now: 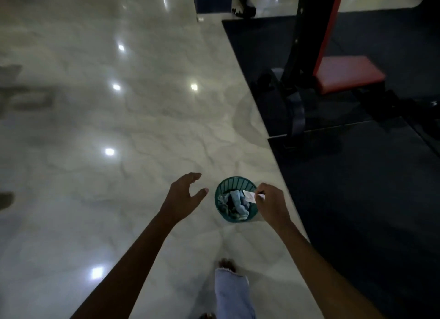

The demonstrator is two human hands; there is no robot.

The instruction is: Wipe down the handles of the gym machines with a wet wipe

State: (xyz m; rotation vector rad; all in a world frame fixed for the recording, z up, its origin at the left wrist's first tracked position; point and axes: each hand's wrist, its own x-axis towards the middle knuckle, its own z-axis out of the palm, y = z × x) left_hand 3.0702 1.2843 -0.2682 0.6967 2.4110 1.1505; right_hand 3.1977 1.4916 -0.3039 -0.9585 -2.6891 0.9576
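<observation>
A small green mesh waste basket (222,187) stands on the pale marble floor, holding several crumpled wipes (234,203). My right hand (271,203) hovers over its right rim, fingers pinched on a small white wipe (250,196) above the basket's opening. To the basket's left, my left hand (184,197) is held out with fingers spread, holding nothing. A gym machine (309,56) with a black frame and a red seat pad (347,73) stands on the dark mat to the upper right; its handles are not visible.
The dark rubber mat (357,187) covers the right side, its edge running diagonally just right of the basket. My bare foot and pale trouser leg (232,292) are on the glossy floor (95,128) below. More black equipment (245,4) stands at the top.
</observation>
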